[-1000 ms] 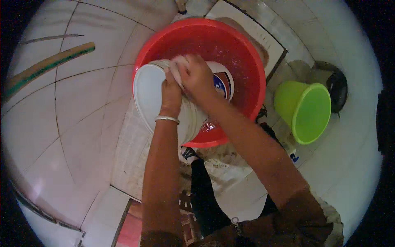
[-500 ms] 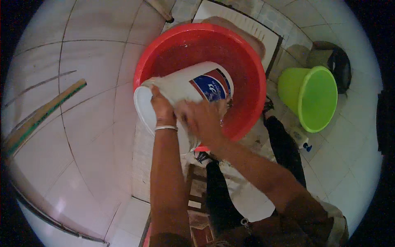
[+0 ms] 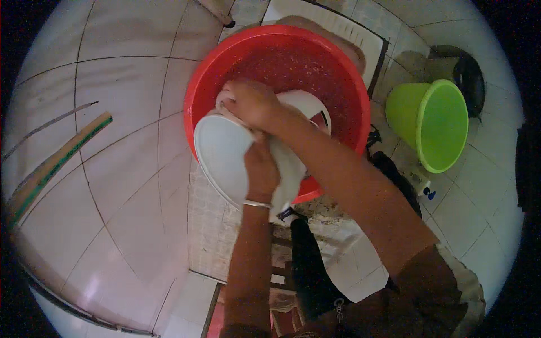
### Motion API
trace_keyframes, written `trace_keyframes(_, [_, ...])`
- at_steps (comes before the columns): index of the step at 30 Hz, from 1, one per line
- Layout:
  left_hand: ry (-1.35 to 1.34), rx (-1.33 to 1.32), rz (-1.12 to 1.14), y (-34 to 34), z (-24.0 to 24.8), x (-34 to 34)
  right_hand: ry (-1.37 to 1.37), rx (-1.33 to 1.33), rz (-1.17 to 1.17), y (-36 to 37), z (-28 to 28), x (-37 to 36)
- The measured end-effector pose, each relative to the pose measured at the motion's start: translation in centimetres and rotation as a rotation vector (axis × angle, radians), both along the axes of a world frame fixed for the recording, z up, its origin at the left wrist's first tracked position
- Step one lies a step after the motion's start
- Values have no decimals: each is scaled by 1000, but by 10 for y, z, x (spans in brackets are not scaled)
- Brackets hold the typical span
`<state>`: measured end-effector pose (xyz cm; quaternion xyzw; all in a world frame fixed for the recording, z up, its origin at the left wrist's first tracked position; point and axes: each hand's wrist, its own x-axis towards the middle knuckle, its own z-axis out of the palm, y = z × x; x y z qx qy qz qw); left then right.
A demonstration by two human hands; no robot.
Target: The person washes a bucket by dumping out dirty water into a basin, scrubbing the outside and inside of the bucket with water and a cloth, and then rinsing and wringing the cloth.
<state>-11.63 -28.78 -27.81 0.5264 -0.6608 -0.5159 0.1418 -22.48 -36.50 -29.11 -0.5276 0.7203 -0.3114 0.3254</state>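
A white bucket (image 3: pixel 301 102) lies tilted on its side over the red basin (image 3: pixel 194 107), its pale round end (image 3: pixel 222 155) turned toward me and to the left. A wet-looking whitish cloth (image 3: pixel 288 177) wraps around the bucket's side near that end. My right hand (image 3: pixel 251 104) reaches across to the far side of the round end and is closed on a bunched part of the cloth. Nearer to me, my left hand (image 3: pixel 262 169), with a bangle at the wrist, is closed on the cloth against the bucket. My right forearm hides most of the bucket's label.
Water with suds fills part of the basin. To the right stand a lime green bucket (image 3: pixel 445 127) and a dark rounded object (image 3: pixel 469 84). A squat toilet pan (image 3: pixel 338 25) lies behind the basin. Tiled wall (image 3: pixel 129 141) rises on the left, and a wooden stool (image 3: pixel 282 242) shows below.
My right hand has moved from the bucket's near side to the far left of its round end. The bucket has turned, so its round end faces me more and its label is mostly covered.
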Motion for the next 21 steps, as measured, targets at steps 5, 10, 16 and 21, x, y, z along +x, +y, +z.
trace_keyframes(5, [100,-108,-108,54,5,-48,138,225,387,-27,-21,-25])
trace_keyframes(10, [-114,-169,-495,98,-13,-40,109,51,399,52,2,-18])
trace_keyframes(16, [-152,-10,-346,182,-6,-43,-53,-15,13,125,-28,-43])
trace_keyframes(21, [-23,214,401,158,-12,-40,-48,112,-79,140,-119,-93])
